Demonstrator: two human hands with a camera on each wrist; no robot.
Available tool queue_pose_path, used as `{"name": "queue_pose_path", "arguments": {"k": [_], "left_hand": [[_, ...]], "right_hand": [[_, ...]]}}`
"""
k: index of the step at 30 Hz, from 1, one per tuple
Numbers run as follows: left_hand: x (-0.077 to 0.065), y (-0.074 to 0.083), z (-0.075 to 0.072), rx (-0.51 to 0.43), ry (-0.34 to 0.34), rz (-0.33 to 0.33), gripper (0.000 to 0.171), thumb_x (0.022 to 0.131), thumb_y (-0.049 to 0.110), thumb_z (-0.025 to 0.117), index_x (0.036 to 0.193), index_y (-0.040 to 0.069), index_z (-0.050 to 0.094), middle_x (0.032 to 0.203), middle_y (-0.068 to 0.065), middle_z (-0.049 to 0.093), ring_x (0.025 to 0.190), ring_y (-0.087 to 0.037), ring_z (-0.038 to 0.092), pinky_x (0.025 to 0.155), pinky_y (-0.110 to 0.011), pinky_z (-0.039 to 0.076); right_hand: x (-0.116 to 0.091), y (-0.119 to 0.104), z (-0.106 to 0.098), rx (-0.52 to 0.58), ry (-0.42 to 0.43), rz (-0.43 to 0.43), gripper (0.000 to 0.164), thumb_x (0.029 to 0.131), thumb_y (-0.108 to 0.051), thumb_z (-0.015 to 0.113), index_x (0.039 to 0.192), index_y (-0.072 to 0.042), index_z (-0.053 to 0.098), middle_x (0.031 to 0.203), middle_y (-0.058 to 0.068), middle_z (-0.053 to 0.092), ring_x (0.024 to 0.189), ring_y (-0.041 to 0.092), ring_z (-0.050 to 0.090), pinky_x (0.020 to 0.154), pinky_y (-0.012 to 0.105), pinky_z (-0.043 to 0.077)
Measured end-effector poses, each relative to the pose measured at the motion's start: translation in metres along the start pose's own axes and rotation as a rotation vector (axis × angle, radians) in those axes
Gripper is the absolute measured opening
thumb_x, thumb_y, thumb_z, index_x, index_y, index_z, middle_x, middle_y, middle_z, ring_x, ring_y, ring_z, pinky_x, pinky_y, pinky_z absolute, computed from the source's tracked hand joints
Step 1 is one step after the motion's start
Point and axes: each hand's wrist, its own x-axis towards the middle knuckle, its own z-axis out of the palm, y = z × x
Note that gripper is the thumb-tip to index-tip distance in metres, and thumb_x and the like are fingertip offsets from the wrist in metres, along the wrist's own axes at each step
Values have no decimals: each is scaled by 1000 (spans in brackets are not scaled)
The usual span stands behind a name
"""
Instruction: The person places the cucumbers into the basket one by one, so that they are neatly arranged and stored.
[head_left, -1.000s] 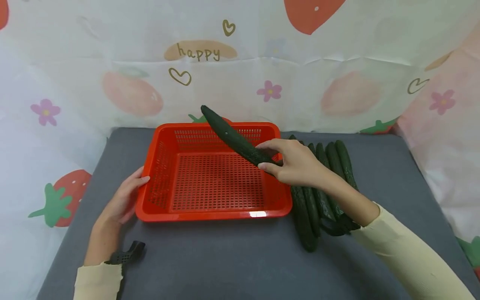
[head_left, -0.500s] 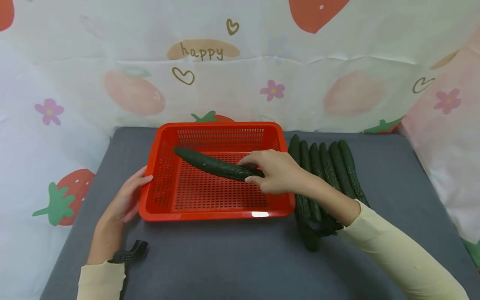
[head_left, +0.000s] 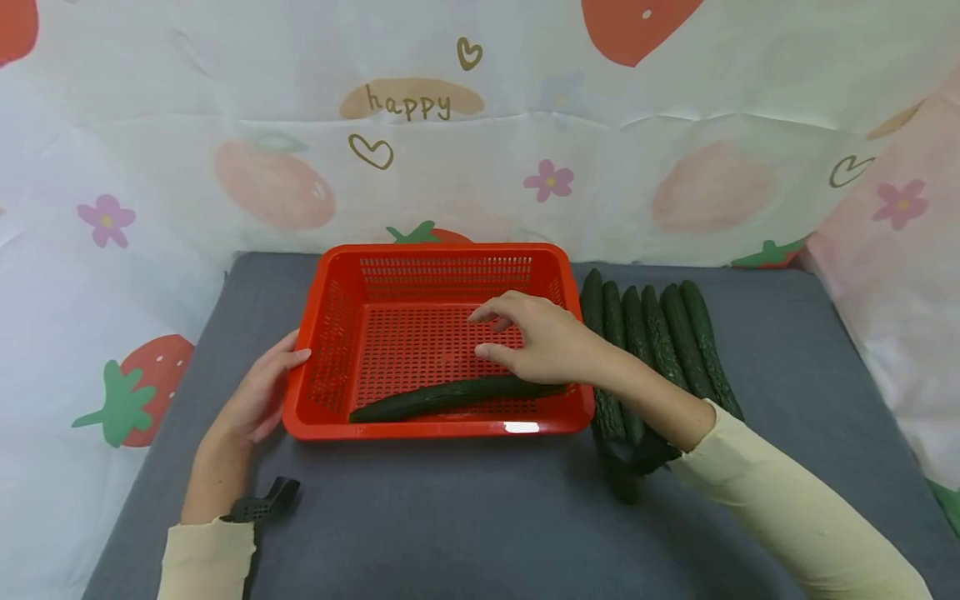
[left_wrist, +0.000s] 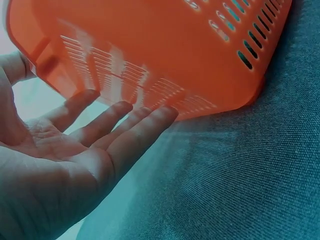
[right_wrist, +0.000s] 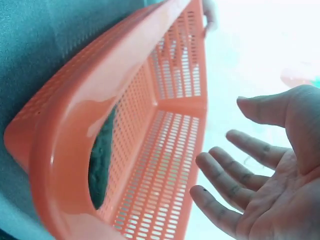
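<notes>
A red plastic basket (head_left: 435,430) with slotted walls sits on the grey cloth. My left hand (head_left: 258,392) holds its left side, the thumb on the rim and the fingers (left_wrist: 145,127) against the outer wall in the left wrist view. One dark green cucumber (head_left: 435,398) lies inside along the near wall, slanting slightly up to the right. Over the basket's right half hovers my right hand (head_left: 536,342), fingers spread and nothing in them. The right wrist view shows that hand apart from the cucumber (right_wrist: 101,165) below the rim.
Several more cucumbers (head_left: 660,333) lie side by side just right of the basket, partly under my right forearm. The grey cloth-covered table (head_left: 450,517) meets a white printed curtain (head_left: 465,183) behind the basket. Black straps (head_left: 262,504) circle both wrists.
The right hand carried a cucumber left and down into the basket and let go; it now lies along the near wall. The left hand stays at the basket's side.
</notes>
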Motion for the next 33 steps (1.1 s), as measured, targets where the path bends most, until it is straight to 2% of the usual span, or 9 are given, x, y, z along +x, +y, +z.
{"name": "queue_pose_path", "arguments": {"k": [4,11,19,27,33], "left_hand": [[-1,-1,-1,3,-5,6,43,113,5,23,150,11,44,112,1,74,88,-8,76,83,-22,64],[-3,-4,-2,62,51,-22,42,114,11,29,153,15,44,116,5,73,93,-7,75,85,-23,64],[-3,-4,-4,53,39,-36,42,114,10,28,152,16,43,117,4,73,94,-7,75,86,-22,64],[-5,-5,-2,100,85,-50,39,114,13,31,151,17,44,118,6,73,94,-6,74,86,-22,63],[-6,-7,-4,74,46,-19,42,114,11,28,154,16,42,118,5,74,95,-7,76,87,-23,63]], "right_hand": [[-5,5,-4,20,28,5,39,101,-26,71,138,-13,66,137,6,67,122,27,65,102,48,57],[-15,20,-8,60,53,15,38,101,-22,71,136,-10,66,137,9,68,122,30,67,105,52,56],[-29,37,-8,103,79,29,36,102,-20,69,137,-11,66,138,8,69,122,29,69,104,56,56],[-41,49,-14,146,126,52,36,104,-21,68,138,-11,65,137,10,69,119,27,69,106,54,56],[-49,62,-14,176,164,75,44,105,-20,67,146,-8,58,143,16,65,122,30,67,107,55,57]]}}
